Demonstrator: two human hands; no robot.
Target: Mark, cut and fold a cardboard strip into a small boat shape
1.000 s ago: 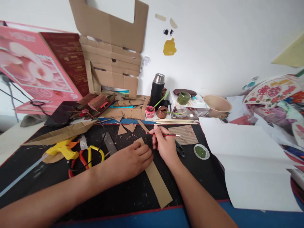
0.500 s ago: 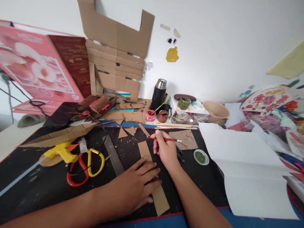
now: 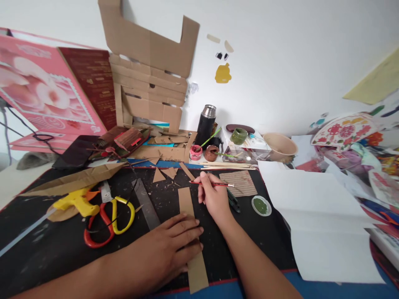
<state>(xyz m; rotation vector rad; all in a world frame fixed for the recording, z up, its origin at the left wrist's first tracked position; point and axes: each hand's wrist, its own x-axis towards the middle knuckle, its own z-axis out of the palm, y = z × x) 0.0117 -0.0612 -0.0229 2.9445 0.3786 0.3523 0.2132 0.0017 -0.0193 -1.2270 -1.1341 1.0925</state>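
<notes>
Your left hand (image 3: pixel 170 249) rests flat, fingers loosely spread, on the cardboard strip (image 3: pixel 197 274) before you, while your right hand (image 3: pixel 215 200) pinches a slim red pencil-like tool (image 3: pixel 223 184). The strip looks already cut, with no mark showing (your fingers hide some), so any marking seems undone; the pink box (image 3: pixel 46 93) bears unreadable lettering, though the fan (image 3: pixel 344 131) shows what resembles double happiness

Bare mat (image 3: pixel 217 247) right of the cardboard strip (image 3: pixel 198 272) leaves 1 lane; left of the strip, flat grey bar (image 3: pixel 146 203) and scissors (image 3: pixel 115 214) obstruct; left hand (image 3: pixel 170 246) blocks its middle.
</notes>
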